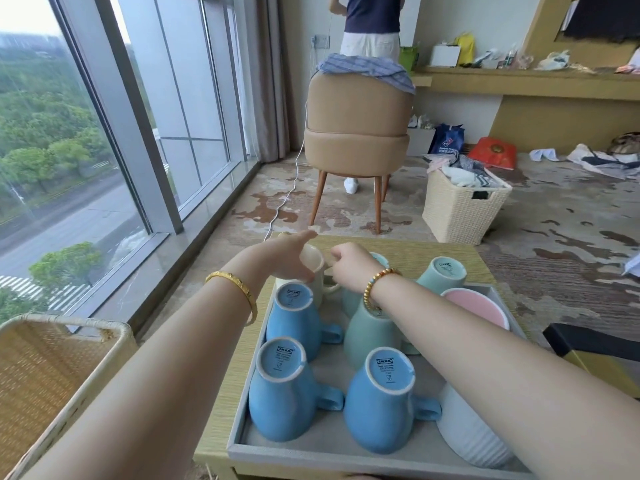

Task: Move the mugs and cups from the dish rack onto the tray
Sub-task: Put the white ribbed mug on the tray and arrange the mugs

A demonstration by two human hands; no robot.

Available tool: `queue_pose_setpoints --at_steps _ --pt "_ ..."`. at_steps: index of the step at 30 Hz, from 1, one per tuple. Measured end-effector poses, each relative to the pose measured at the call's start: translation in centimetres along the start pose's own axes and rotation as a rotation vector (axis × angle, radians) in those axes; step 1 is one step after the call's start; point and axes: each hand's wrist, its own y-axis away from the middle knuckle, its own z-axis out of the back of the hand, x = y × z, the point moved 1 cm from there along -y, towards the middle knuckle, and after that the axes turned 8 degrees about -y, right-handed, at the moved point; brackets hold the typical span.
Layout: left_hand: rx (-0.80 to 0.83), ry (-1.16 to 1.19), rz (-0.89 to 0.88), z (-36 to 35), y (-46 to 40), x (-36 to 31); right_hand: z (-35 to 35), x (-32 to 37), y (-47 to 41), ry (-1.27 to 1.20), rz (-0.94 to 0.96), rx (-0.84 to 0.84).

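A low surface (460, 252) with a woven straw-coloured top stands on patterned carpet (554, 237) by the window. A grey tray (311, 455) lies on it, filling most of the near part. Past the tray's far edge a pale green mug (445, 271) stands upside down; whether it rests on the surface or the tray cannot be told.
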Motion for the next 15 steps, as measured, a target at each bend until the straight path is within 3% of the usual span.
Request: queue_pose_setpoints --at_steps 15 --pt "-0.178 0.047 0.231 -2.0 0.3 -0.7 0.2 -0.3 -0.4 -0.133 -0.046 -0.008"
